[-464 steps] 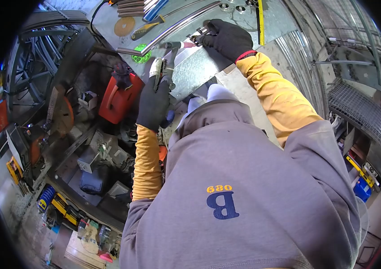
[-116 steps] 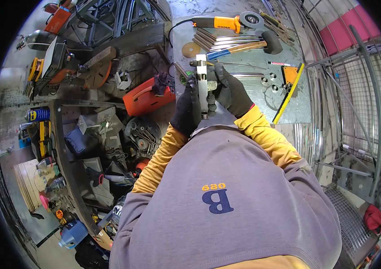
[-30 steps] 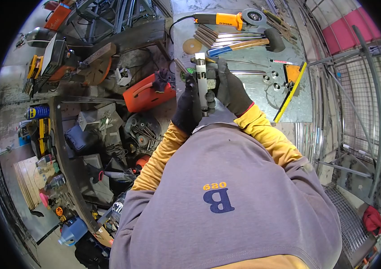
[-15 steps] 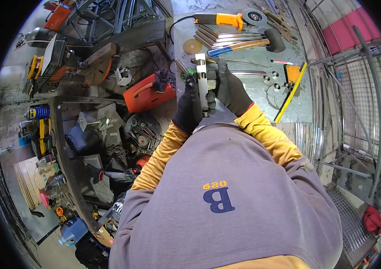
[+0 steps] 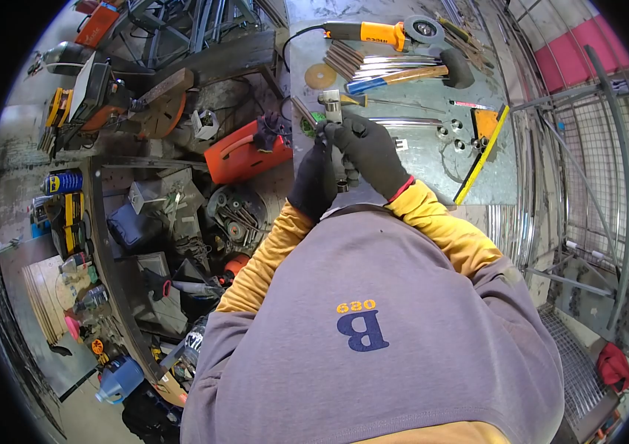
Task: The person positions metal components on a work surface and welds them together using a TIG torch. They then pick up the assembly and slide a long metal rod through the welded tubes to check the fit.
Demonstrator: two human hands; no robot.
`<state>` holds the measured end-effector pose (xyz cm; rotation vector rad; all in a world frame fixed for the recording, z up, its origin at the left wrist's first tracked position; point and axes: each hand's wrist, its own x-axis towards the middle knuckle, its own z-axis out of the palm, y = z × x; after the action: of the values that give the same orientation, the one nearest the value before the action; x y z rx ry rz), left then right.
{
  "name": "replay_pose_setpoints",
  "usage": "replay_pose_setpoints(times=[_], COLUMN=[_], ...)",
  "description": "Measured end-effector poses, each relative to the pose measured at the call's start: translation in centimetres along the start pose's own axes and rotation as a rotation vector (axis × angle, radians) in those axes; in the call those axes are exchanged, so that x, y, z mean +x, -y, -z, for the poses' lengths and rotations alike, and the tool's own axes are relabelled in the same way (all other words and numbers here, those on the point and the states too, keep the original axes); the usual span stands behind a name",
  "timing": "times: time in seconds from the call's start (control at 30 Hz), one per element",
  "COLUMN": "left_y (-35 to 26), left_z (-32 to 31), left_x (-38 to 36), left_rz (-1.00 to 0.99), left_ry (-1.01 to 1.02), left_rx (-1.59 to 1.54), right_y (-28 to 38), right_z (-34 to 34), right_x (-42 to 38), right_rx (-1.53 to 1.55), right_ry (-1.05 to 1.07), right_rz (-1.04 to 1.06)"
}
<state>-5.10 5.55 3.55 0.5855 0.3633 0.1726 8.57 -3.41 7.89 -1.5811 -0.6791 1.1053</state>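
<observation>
Left hand: here's the dark-gloved left hand (image 5: 313,181), in the upper middle of the frame, fingers wrapped round a shiny metal bar (image 5: 333,111).
Right hand: and the right hand (image 5: 373,155), gloved too, reaches in from the other side, fingers bent across the middle of the bar and right up against the left hand; whether they pinch the metal, I cannot tell.
Metal bar: it runs nearly straight up the frame between the two hands, bright notched end showing above the gloves, a short lower end peeping out below, the middle covered.
Worktop: the grey worktop (image 5: 496,177) fills the upper middle and right, with an orange-and-black angle grinder (image 5: 381,33) along its far side and a mallet (image 5: 414,75) just below.
Beyond the bar: a tan disc (image 5: 319,76) lies up and to the left.
Right of the hands: small metal rings (image 5: 456,124), an orange triangular piece (image 5: 484,118), and a yellow rule (image 5: 482,155) lying aslant.
Left of the hands: a red case (image 5: 240,154), off the worktop.
</observation>
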Motion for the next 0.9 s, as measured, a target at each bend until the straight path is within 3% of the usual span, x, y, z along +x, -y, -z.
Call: replay_pose_setpoints(times=[0.07, 0.1, 0.17, 0.27, 0.4, 0.47, 0.6, 0.67, 0.7, 0.77, 0.9], left_y=[0.6, 1.1, 1.9, 1.4, 1.1, 1.0, 0.6, 1.0, 0.9, 0.7, 0.8], left_z=[0.2, 1.1, 3.2, 3.5, 2.0, 1.0, 0.4, 1.5, 1.0, -0.1, 0.2], left_x=[0.2, 0.5, 1.2, 1.5, 1.2, 0.5, 0.4, 0.8, 0.7, 0.3, 0.5], left_rz=[-0.883, -0.888, -1.118, -1.119, -1.19, -0.773, -0.592, -0.478, -0.478, -0.681, -0.596], left_ry=[-0.114, -0.117, -0.152, -0.088, -0.146, -0.171, -0.222, -0.16, -0.16, -0.185, -0.154], left_rx=[1.357, 1.36, 1.476, 1.516, 1.432, 0.922, 0.807, 0.561, 0.56, 0.757, 0.631], right_y=[0.6, 0.3, -0.6, 0.7, 0.4, 0.3, -0.2, 0.0, 0.0, 0.0, 0.0], right_z=[-0.5, -0.8, -1.2, -1.2, -1.1, -1.0, -1.0, -1.0, -1.0, -1.0, -1.0], right_x=[-0.4, -0.5, -0.6, -1.6, -1.6, -1.5, -1.5, -1.5, -1.5, -1.5, -1.3], right_rx=[0.068, 0.067, 0.022, -0.015, -0.033, -0.034, -0.003, -0.002, -0.002, 0.011, 0.01], right_ry=[-0.066, -0.062, -0.131, -0.12, -0.119, -0.113, -0.092, -0.087, -0.083, -0.076, -0.087], right_rz=[0.093, 0.098, 0.401, 0.476, 0.564, 0.594, 0.582, 0.592, 0.604, 0.6, 0.627])
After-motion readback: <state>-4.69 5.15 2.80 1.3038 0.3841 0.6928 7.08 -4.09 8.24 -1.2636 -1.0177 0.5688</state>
